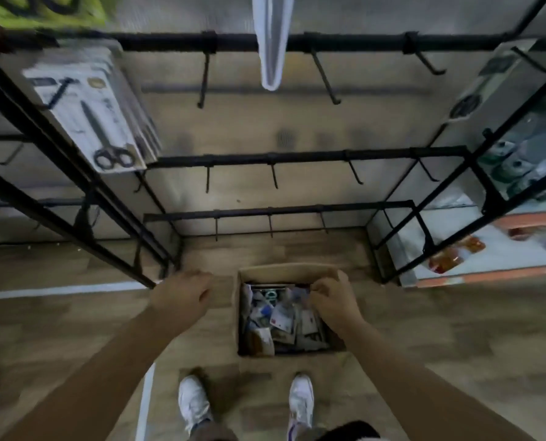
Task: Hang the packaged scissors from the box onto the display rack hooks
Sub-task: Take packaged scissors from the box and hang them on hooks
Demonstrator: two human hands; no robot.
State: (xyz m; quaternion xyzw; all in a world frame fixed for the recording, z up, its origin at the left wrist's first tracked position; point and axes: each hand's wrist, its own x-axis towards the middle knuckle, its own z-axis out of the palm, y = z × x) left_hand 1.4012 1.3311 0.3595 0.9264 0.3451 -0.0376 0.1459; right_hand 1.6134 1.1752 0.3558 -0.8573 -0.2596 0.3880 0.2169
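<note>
The right hand (332, 302) curls into the box (284, 275) on the floor, among jumbled packs (281, 316) (grip unclear); the left hand (182, 296) hovers loosely curled. Neighbouring packs may snag and spill.

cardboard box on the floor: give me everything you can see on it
The cardboard box is brown, open-topped and roughly square, standing upright on the wood-look floor just ahead of the person's white shoes and below the black rack. It holds a jumbled heap of packaged items, too blurred to identify. The right hand reaches in over its right side, fingers curled down among the packages; whether it grips one is unclear. The left hand hangs to its left, apart from it.
</note>
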